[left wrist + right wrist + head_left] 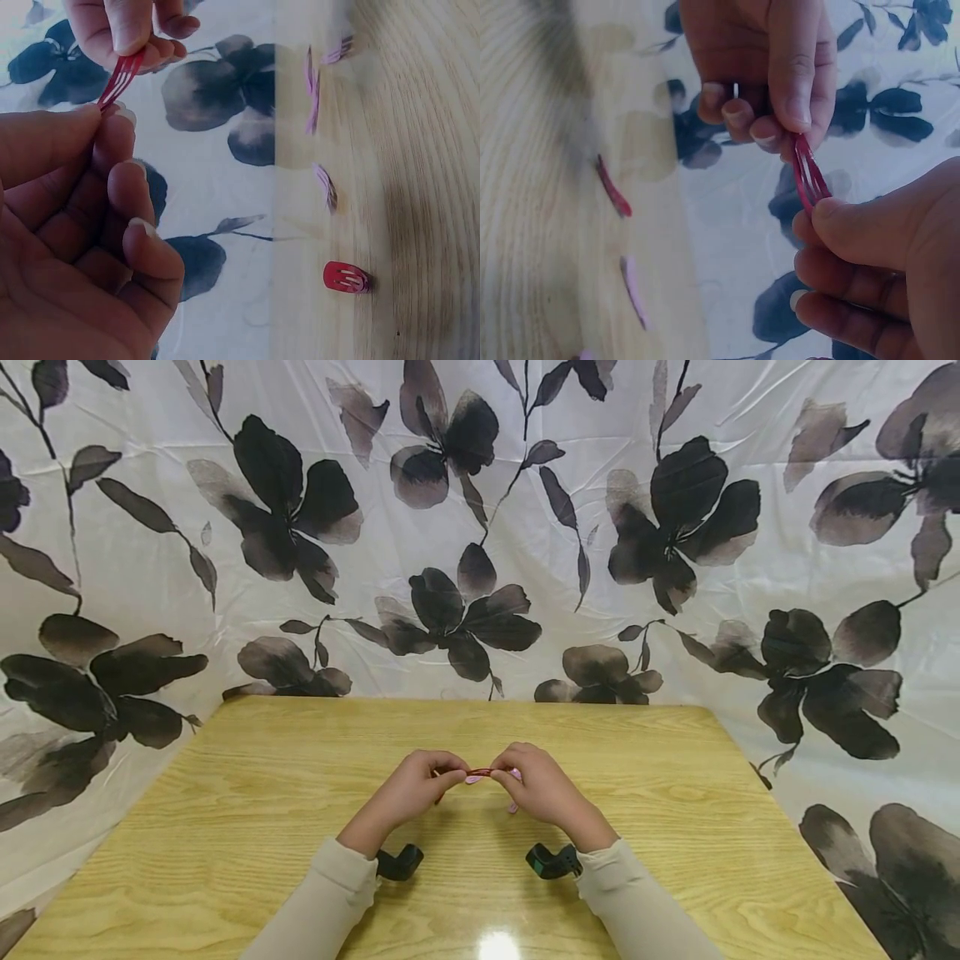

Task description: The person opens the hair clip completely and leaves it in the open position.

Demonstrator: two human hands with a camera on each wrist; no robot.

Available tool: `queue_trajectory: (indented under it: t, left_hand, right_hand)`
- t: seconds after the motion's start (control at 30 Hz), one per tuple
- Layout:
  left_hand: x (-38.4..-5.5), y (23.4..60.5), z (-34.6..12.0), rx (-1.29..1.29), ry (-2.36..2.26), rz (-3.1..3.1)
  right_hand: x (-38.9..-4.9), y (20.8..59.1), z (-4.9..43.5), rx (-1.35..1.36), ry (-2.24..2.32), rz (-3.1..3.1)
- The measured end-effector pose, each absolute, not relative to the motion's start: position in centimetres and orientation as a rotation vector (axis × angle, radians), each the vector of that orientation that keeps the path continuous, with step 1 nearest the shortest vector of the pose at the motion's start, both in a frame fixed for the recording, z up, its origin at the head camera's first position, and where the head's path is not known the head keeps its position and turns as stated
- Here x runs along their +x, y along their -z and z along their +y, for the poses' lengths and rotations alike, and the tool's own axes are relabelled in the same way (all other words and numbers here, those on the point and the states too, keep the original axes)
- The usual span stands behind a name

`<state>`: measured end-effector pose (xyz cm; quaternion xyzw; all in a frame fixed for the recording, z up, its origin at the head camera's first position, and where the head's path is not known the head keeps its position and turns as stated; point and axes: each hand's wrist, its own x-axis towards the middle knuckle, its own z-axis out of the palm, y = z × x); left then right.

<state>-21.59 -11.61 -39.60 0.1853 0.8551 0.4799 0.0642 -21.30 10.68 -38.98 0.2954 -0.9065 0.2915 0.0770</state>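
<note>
A slim red snap hair clip (480,772) (121,79) is stretched between my two hands, held up over the table. My left hand (422,783) pinches one end between thumb and index finger; its other fingers curl loosely below, as the left wrist view shows. At the opposite end, my right hand (542,787) pinches the clip with thumb and fingertips. Long slits run along the clip's middle in the right wrist view. The fingertips cover both of its ends.
On the wooden table (247,777) lie another red hair clip (346,277) and several pink ones, among them a pink clip (326,187) and a pink clip (634,292). A flowered cloth (570,527) hangs behind the table's far edge. Black wrist cameras sit under both wrists.
</note>
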Motion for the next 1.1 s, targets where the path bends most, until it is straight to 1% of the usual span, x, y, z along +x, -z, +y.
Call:
queue_trajectory:
  t: [0.33, 1.1]
  left_hand:
    - [-21.59, 39.44, -11.89, 0.628, -1.484, 2.525]
    - [-21.43, 39.00, -11.95, 0.700, -1.499, 2.488]
  right_hand:
    - [-20.91, 38.28, 10.70, 0.906, -0.865, -2.696]
    - [-20.87, 38.38, 10.72, 0.954, -0.910, -2.606]
